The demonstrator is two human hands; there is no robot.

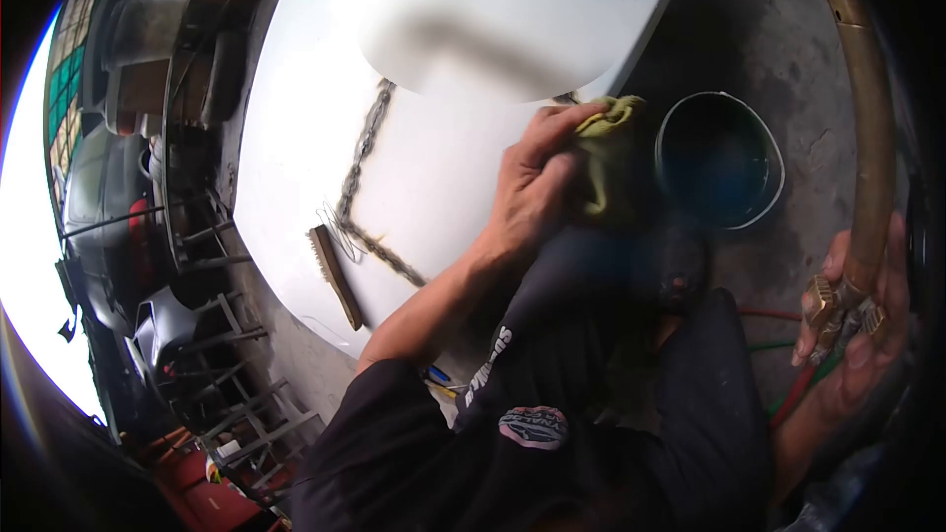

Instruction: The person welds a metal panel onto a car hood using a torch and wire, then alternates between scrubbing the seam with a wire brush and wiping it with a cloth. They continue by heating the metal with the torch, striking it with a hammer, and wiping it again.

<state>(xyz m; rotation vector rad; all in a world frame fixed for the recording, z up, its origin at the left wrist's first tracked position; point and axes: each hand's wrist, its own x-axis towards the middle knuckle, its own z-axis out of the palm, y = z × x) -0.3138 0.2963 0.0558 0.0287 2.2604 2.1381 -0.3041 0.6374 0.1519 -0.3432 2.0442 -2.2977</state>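
My left hand [540,173] grips a yellow-green cloth [609,163] beside the edge of a white panel [453,158]. The cloth hangs down from the fingers. Dark, rough weld seams [363,153] with scorched edges run over the panel. At the right, my right hand [867,310] is wrapped round the valve end of a brass torch [867,138], whose tube points up. Red and green hoses run from its lower end. A wire brush [336,278] with a wooden handle lies on the panel beside a loop of thin wire [340,234].
An open bucket [719,160] with dark liquid stands on the concrete floor right of the cloth. Metal racks [236,325] and a dark car [103,207] are at the left. A round blurred overlay covers part of the panel's top.
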